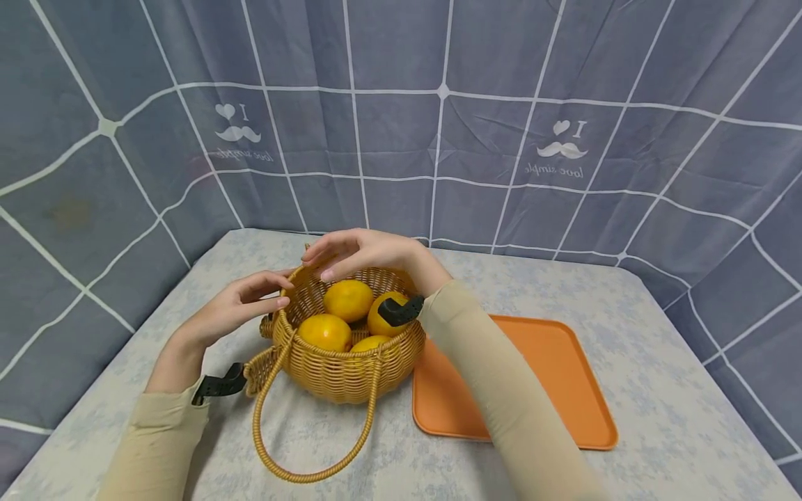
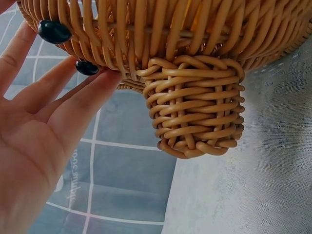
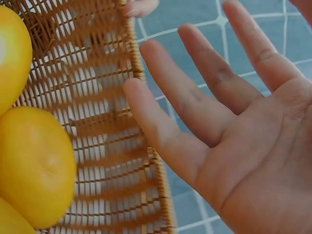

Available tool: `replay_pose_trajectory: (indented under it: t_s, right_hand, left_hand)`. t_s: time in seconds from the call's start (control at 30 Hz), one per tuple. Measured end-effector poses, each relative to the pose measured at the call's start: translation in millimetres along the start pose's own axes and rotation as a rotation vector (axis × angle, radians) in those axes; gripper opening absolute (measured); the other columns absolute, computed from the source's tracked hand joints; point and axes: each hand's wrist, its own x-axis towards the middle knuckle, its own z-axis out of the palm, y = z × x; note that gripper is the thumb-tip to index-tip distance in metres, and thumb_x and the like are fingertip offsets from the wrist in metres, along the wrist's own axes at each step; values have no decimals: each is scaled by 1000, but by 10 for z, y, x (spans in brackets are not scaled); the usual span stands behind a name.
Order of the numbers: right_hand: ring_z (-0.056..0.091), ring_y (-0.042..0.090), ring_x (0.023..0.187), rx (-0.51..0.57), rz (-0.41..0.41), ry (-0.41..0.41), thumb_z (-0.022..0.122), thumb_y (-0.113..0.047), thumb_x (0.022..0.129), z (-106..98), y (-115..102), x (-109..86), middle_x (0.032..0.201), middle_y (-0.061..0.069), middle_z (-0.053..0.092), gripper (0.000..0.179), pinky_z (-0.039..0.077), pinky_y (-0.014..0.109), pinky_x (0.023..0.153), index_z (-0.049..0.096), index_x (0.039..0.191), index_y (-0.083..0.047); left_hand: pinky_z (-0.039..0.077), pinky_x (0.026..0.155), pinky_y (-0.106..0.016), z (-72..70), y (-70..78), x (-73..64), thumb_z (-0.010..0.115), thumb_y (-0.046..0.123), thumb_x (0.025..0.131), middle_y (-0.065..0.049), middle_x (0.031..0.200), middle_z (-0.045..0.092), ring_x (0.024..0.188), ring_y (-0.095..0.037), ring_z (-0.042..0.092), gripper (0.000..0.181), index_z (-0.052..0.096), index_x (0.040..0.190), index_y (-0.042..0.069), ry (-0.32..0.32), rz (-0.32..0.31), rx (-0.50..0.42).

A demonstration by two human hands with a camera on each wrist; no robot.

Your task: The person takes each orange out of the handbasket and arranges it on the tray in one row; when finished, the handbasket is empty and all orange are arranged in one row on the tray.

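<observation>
A wicker basket (image 1: 341, 379) sits on the table with several lemons (image 1: 348, 300) inside, its looped handle (image 1: 313, 478) folded down toward the front. My left hand (image 1: 228, 313) is at the basket's left side. In the left wrist view, its nearly straight fingers (image 2: 80, 102) meet the outer weave beside two dark beads (image 2: 54, 31). Over the back left rim (image 3: 163, 195) reaches my right hand (image 1: 376, 252), its fingers spread and gently bent. One fingertip is right at the rim in the right wrist view, and nothing is in the palm.
An orange tray (image 1: 564, 376) lies right of the basket, partly hidden under the right sleeve (image 1: 501, 390). A patterned cloth covers the table (image 1: 658, 348). Grey-blue checked curtains (image 1: 401, 139) hang behind and along both sides. Woven stubs (image 2: 197, 112) stick out from the basket's left side.
</observation>
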Motion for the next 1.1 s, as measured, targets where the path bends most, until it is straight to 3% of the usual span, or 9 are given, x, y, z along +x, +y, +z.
replay_pose_trajectory:
  t_s: [0.2, 0.47, 0.73, 0.87, 1.1]
  right_hand:
    - [43, 34, 125, 73, 19, -35, 60, 1, 88, 12, 166, 132, 132, 18, 49, 43, 41, 33, 97, 47, 128, 5]
    - [46, 33, 124, 9, 119, -33, 68, -4, 83, 44, 290, 210, 130, 8, 50, 48, 43, 29, 95, 50, 127, -1]
    - [45, 33, 124, -14, 158, -42, 72, -7, 82, 68, 426, 235, 137, 14, 44, 52, 42, 27, 96, 50, 128, -3]
    - [46, 33, 124, -22, 170, -47, 72, -5, 81, 82, 449, 238, 135, 11, 47, 51, 42, 27, 95, 51, 128, -5]
    - [44, 31, 126, -56, 203, -124, 73, -5, 80, 115, 464, 261, 134, 5, 49, 54, 41, 26, 96, 51, 129, -6]
  left_hand:
    - [38, 93, -17, 12, 1, 7, 56, 12, 95, -17, 146, 34, 133, -37, 30, 27, 52, 118, -2, -2, 18, -22]
    - [38, 94, -18, -1, -9, 11, 56, 12, 95, -17, 146, 34, 133, -37, 31, 24, 54, 117, 2, -4, 24, -19]
    - [37, 93, -18, -2, -14, 8, 56, 13, 95, -15, 146, 34, 133, -36, 30, 23, 54, 116, 3, -1, 6, -8]
    - [37, 93, -19, 9, -4, 14, 56, 14, 95, -15, 147, 34, 133, -36, 30, 24, 54, 117, 3, -3, 5, 1]
    - [30, 99, -56, 14, -13, -4, 55, 15, 96, -16, 148, 32, 134, -38, 29, 23, 53, 116, 4, 2, -7, 12]
